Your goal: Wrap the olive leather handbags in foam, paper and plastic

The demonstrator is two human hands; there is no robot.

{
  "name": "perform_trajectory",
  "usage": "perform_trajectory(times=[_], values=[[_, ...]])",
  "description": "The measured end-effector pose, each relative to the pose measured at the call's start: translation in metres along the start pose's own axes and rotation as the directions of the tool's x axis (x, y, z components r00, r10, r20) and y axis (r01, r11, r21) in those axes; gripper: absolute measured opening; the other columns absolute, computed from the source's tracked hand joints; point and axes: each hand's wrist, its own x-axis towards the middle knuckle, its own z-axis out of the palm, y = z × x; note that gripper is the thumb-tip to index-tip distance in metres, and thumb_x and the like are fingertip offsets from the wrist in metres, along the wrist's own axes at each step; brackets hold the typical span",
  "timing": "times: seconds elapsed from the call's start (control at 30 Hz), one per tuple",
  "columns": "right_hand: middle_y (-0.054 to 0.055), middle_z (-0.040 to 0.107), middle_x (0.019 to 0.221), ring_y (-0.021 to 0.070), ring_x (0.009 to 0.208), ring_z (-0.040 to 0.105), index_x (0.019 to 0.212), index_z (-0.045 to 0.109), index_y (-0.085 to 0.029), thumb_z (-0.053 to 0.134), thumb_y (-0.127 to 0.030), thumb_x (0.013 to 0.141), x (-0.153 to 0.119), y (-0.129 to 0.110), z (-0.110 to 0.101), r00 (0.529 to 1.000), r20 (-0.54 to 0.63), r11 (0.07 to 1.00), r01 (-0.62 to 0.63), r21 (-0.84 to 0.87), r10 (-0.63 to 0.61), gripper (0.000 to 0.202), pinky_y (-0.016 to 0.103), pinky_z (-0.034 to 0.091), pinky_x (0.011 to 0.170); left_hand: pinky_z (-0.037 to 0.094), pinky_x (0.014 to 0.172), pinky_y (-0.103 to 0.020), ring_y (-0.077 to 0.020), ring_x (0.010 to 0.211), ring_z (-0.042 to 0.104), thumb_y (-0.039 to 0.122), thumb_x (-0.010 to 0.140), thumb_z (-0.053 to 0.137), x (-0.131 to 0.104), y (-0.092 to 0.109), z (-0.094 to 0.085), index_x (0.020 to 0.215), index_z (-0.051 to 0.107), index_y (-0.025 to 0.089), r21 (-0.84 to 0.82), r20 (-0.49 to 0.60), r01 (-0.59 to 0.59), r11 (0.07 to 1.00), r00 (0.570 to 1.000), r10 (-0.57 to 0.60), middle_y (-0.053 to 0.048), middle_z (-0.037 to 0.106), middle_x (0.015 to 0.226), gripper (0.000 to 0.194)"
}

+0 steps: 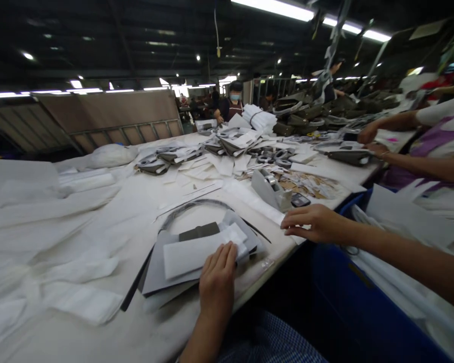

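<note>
My left hand (220, 272) lies with its fingers stretched flat on a folded white foam sheet (196, 256). The sheet rests on a grey handbag (155, 272) lying on the table, with a dark band and a looped handle (196, 202) showing behind it. My right hand (313, 223) is over the table edge, fingers extended and the thumb below them. Its fingertips are at the edge of a long white strip (255, 201); whether they touch it I cannot tell. Just beyond that hand stands a grey tape dispenser (267, 189), with a small dark object (300, 200) beside it.
White sheets (60, 222) cover the table's left side. Several bags (227, 143) and paper pieces (306, 182) are heaped farther back. A blue bin (348, 302) holding white material stands at the right. A co-worker's arms (412, 156) handle a bag there; another person (229, 108) is across the table.
</note>
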Motion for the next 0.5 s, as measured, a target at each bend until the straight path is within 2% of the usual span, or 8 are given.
perform_trajectory(times=[0.1, 0.27, 0.37, 0.5], values=[[0.003, 0.071, 0.089, 0.0136, 0.077, 0.065, 0.096, 0.073, -0.024, 0.058, -0.041, 0.094, 0.038, -0.023, 0.002, 0.979, 0.135, 0.988, 0.156, -0.02, -0.152, 0.023, 0.022, 0.041, 0.07, 0.047, 0.102, -0.038, -0.0217, 0.124, 0.056, 0.011, 0.091, 0.059, 0.001, 0.002, -0.001, 0.135, 0.054, 0.022, -0.019, 0.012, 0.022, 1.0, 1.0, -0.022, -0.004, 0.06, 0.137, 0.045], [0.0, 0.065, 0.074, 0.0111, 0.065, 0.059, 0.081, 0.071, -0.022, 0.059, -0.039, 0.092, 0.106, -0.04, 0.008, 0.896, 0.29, 0.933, 0.358, -0.026, -0.335, 0.023, 0.023, 0.034, 0.059, 0.048, 0.101, -0.038, -0.0212, 0.124, 0.056, 0.013, 0.092, 0.06, 0.003, 0.004, 0.0, 0.134, 0.053, 0.021, -0.052, -0.012, 0.029, 0.998, 0.999, -0.03, -0.003, 0.061, 0.136, 0.043], [-0.001, 0.064, 0.073, 0.0113, 0.064, 0.057, 0.078, 0.069, -0.021, 0.062, -0.037, 0.09, 0.137, -0.041, 0.016, 0.838, 0.398, 0.903, 0.427, -0.054, -0.372, 0.021, 0.024, 0.031, 0.057, 0.049, 0.1, -0.038, -0.0216, 0.123, 0.057, 0.016, 0.092, 0.061, 0.003, 0.005, 0.0, 0.131, 0.056, 0.022, -0.058, -0.041, 0.038, 0.998, 0.998, -0.04, -0.004, 0.061, 0.136, 0.04], [-0.003, 0.065, 0.072, 0.0106, 0.062, 0.055, 0.079, 0.071, -0.022, 0.068, -0.032, 0.085, 0.163, -0.038, 0.031, 0.766, 0.51, 0.874, 0.483, -0.056, -0.391, 0.012, 0.026, 0.029, 0.055, 0.05, 0.098, -0.036, -0.0215, 0.116, 0.059, 0.016, 0.091, 0.062, 0.006, 0.006, -0.003, 0.128, 0.059, 0.023, -0.042, -0.071, 0.066, 0.997, 0.995, -0.069, -0.008, 0.059, 0.135, 0.037]])
